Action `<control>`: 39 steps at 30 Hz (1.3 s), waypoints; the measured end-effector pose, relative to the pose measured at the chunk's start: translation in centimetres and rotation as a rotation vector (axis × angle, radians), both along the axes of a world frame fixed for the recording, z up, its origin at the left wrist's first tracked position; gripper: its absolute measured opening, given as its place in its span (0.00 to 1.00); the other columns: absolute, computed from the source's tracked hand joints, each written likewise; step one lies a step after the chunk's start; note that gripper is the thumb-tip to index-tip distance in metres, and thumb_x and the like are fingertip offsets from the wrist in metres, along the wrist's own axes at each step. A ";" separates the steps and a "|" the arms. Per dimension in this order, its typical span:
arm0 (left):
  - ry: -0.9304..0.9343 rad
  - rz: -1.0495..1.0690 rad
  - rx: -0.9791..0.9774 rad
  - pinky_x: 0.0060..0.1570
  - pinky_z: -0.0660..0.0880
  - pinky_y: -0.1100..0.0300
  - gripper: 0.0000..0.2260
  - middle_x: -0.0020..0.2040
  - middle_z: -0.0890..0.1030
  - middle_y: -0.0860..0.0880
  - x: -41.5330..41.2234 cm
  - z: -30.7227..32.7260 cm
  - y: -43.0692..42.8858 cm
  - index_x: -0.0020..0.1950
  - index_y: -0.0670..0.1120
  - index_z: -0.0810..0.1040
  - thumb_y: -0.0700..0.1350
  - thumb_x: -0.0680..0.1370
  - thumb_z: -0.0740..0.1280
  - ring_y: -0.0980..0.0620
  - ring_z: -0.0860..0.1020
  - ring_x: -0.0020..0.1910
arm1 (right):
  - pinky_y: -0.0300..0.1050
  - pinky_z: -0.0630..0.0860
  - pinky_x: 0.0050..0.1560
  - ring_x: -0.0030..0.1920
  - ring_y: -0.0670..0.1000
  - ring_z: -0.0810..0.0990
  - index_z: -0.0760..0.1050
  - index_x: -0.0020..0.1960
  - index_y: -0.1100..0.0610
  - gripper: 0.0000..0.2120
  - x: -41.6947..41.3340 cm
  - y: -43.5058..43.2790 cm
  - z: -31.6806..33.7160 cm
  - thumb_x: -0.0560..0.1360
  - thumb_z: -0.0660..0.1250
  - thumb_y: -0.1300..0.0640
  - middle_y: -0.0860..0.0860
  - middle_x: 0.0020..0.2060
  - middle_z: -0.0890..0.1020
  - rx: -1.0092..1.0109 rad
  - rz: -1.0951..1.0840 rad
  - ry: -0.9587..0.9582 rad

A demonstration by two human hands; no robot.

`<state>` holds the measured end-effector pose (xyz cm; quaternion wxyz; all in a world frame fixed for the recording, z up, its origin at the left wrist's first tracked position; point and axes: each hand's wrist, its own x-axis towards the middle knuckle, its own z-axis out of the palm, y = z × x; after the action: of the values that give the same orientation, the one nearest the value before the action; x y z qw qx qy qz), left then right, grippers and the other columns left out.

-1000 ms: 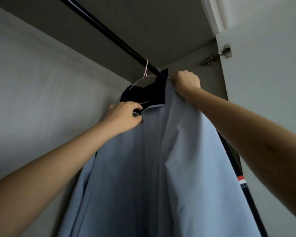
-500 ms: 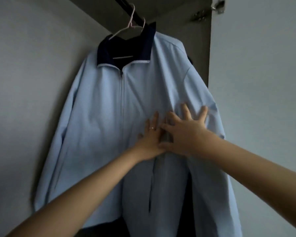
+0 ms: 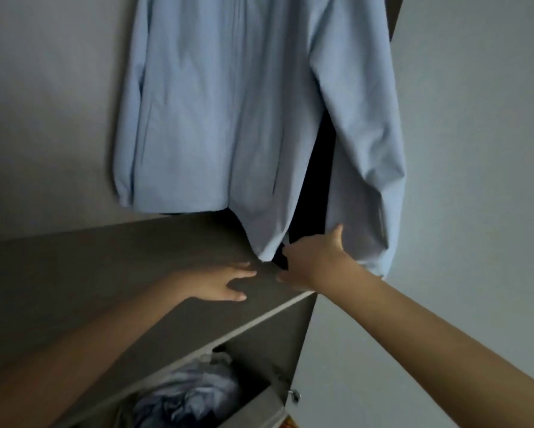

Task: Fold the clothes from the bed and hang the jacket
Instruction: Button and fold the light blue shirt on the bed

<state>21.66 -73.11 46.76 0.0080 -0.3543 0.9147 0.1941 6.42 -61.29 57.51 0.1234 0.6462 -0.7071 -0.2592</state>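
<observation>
My right hand (image 3: 315, 261) lies flat against the lower hem of the jacket (image 3: 228, 118), with the thumb pointing up along the sleeve and the fingers (image 3: 285, 250) straight and spread. It touches the cloth but does not pinch it. My left hand (image 3: 228, 282) is also flat and spread, just beside the right one, low over the shelf (image 3: 105, 273) near its right end. I cannot tell if it really rests on the board. The two hands are near each other but apart, and neither holds anything.

The light blue jacket hangs above the right back part of the shelf, and its hem comes down close to the board. Between the front and the right sleeve, a dark cloth (image 3: 312, 180) shows through. Under the front edge of the shelf, some crumpled clothes (image 3: 191, 393) lie in a lower compartment.

I think the hanging is almost finished and only the smoothing remains. To do it well, I should stroke downward with flat palms and bring the sleeve straight beside the front. I should not pull hard, because a strong pull could drag the jacket crooked at the top, which is out of view.
</observation>
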 end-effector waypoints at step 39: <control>-0.143 0.424 -0.466 0.68 0.57 0.37 0.30 0.77 0.59 0.50 12.2 -10.3 10.0 0.76 0.54 0.58 0.64 0.77 0.56 0.48 0.57 0.75 | 0.39 0.63 0.47 0.56 0.58 0.76 0.73 0.62 0.55 0.12 9.8 -3.0 -16.6 0.79 0.61 0.59 0.56 0.58 0.74 0.014 0.464 -0.638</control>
<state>33.86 -63.13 36.46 -0.0500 -0.5422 0.8374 -0.0487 16.23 -64.32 40.95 -0.0516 0.8378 -0.5434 -0.0155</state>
